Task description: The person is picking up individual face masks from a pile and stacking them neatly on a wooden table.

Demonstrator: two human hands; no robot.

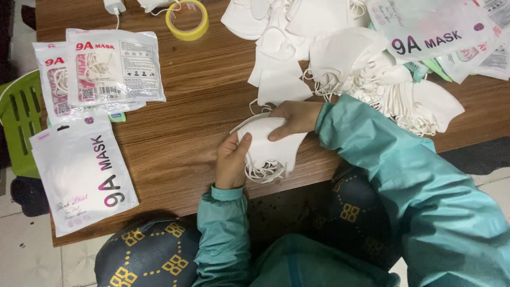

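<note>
Both hands grip a small stack of white face masks (268, 146) at the near table (175, 133) edge: left hand (231, 162) pinches the left end, right hand (295, 118) presses flat on top. Judgement: square the edges and tuck the dangling ear loops (263, 172) before lifting. Loose mask pile (340, 58) lies beyond the right hand; flat pouch (82, 175) well left.

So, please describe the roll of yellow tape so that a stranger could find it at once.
Start at the wooden table and go to its far edge, left of the big pile of white masks. The roll of yellow tape lies flat there, beside a white charger. It is the only yellow ring among white things.
</note>
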